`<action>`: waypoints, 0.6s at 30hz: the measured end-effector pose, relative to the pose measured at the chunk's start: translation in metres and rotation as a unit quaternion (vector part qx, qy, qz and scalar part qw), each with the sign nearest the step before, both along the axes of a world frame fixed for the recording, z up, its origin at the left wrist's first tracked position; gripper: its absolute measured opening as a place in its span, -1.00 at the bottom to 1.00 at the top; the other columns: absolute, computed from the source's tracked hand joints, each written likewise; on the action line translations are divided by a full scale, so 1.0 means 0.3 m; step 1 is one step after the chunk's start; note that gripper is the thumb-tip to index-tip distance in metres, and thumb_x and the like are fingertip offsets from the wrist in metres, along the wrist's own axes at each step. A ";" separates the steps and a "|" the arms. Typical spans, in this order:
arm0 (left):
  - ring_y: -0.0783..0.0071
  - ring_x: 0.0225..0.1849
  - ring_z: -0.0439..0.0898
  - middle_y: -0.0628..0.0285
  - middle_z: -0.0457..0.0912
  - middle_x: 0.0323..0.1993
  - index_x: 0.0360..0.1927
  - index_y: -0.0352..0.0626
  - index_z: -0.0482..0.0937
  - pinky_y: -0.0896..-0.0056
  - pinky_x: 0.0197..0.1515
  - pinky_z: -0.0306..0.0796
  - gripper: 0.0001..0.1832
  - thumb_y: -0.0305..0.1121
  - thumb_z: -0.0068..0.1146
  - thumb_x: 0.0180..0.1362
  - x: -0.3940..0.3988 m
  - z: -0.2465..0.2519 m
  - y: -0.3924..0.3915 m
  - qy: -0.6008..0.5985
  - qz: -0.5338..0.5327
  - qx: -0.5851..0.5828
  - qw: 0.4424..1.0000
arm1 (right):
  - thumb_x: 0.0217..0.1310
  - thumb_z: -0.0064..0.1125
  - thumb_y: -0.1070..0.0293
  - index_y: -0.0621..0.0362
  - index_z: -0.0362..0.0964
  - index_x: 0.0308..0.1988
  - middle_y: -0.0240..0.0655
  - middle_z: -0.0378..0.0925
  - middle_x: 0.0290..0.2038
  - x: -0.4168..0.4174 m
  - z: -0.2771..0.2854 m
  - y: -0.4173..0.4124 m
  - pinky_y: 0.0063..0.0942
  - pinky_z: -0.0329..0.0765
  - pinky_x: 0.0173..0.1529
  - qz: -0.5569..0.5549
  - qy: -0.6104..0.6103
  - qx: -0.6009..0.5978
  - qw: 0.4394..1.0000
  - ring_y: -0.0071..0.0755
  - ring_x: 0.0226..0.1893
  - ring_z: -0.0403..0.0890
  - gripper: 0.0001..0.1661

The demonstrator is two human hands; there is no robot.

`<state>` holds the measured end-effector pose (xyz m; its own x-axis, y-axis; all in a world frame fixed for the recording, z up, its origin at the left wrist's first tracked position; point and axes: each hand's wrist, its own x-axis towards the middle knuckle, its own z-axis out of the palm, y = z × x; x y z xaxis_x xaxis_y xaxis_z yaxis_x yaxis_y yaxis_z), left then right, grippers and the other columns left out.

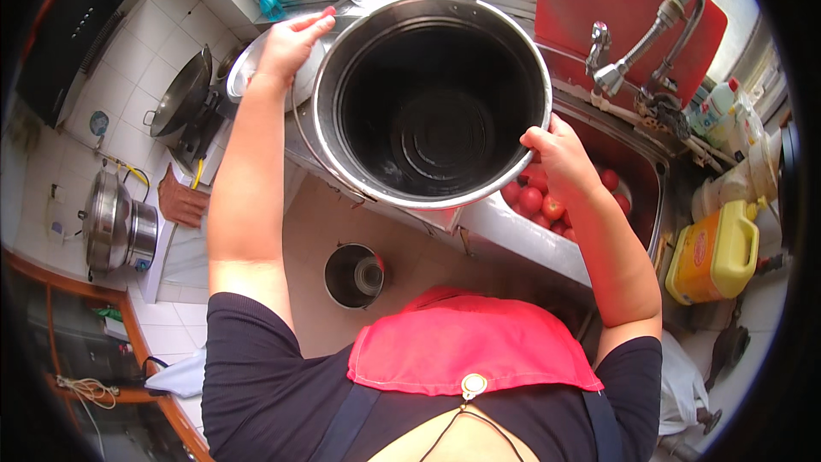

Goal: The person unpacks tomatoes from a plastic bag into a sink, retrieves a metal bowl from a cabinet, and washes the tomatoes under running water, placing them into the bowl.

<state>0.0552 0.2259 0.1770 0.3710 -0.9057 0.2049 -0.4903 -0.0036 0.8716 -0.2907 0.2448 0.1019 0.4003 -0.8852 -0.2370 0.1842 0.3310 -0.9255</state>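
Note:
A large round metal bucket (pixel 442 122), dark inside, is tilted with its mouth towards me; a wire handle hangs at its left side. My right hand (pixel 557 157) grips its lower right rim, thumb over the edge. My left hand (pixel 292 48) is at the bucket's upper left, fingers bent near the outer wall; whether they grip it cannot be told. Behind that hand lies a shiny round metal lid or dish (pixel 240 70), partly hidden. Below my right hand, red tomatoes (pixel 530 199) lie in the metal sink (pixel 660 205).
A faucet (pixel 641 45) and a red board (pixel 596 6) stand behind the sink. A yellow jug (pixel 712 253) is at the right. A smaller metal bin (pixel 354 276) stands on the floor. At the left are a wok (pixel 186 93) and a steel pot (pixel 112 221).

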 end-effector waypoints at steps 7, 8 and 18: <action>0.74 -0.44 0.37 0.42 0.57 -0.42 -0.22 -0.18 0.57 0.70 -0.39 0.24 -0.66 -0.22 0.21 -0.06 0.124 -0.168 -0.157 0.044 -0.012 0.047 0.998 | 0.01 -0.12 0.47 0.28 0.22 -0.21 -0.26 0.36 -0.39 0.061 0.015 -0.120 -0.34 0.58 -0.36 0.004 0.027 0.016 0.999 -0.37 -0.46 0.51 -0.75; 0.73 -0.46 0.39 0.39 0.57 -0.41 -0.23 -0.20 0.57 0.72 -0.40 0.26 -0.68 -0.25 0.20 -0.05 0.156 -0.195 -0.191 0.049 -0.010 0.055 0.997 | 0.03 -0.11 0.48 0.28 0.22 -0.21 -0.27 0.35 -0.40 0.068 0.003 -0.133 -0.35 0.58 -0.36 0.001 0.022 0.009 1.000 -0.37 -0.45 0.51 -0.76; 0.70 -0.46 0.46 0.31 0.58 -0.46 -0.31 -0.31 0.57 0.70 -0.36 0.34 -0.71 -0.28 0.19 -0.03 0.151 -0.242 -0.278 0.167 -0.091 0.043 0.981 | 0.09 -0.08 0.37 0.28 0.19 -0.10 -0.21 0.32 -0.29 0.080 0.022 -0.133 -0.43 0.54 -0.32 -0.025 0.064 0.045 0.997 -0.40 -0.38 0.46 -0.65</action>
